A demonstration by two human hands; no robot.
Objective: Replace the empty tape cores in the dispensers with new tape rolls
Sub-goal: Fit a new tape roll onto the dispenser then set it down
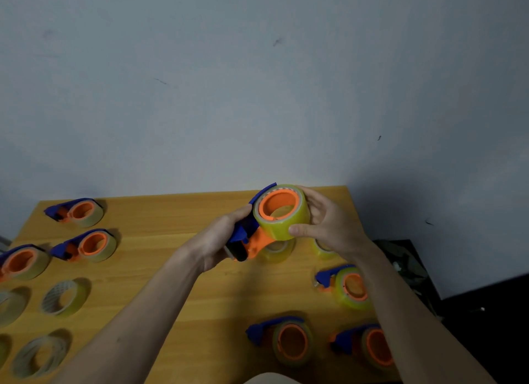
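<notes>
Above the middle of the wooden table (200, 272) I hold a blue and orange tape dispenser (248, 237). My left hand (220, 240) grips its blue handle end. A full yellowish tape roll (286, 220) sits on the dispenser's orange hub. My right hand (323, 223) wraps around that roll, thumb on the near side and fingers behind. Two loose tape rolls (276, 250) stand on the table just below, partly hidden by my hands.
Three dispensers with thin rolls lie at the left (91, 244). Several bare or nearly bare cores (64, 297) lie at the near left. Three dispensers with full rolls (289, 340) lie at the near right. A dark bag (406, 263) sits beyond the table's right edge.
</notes>
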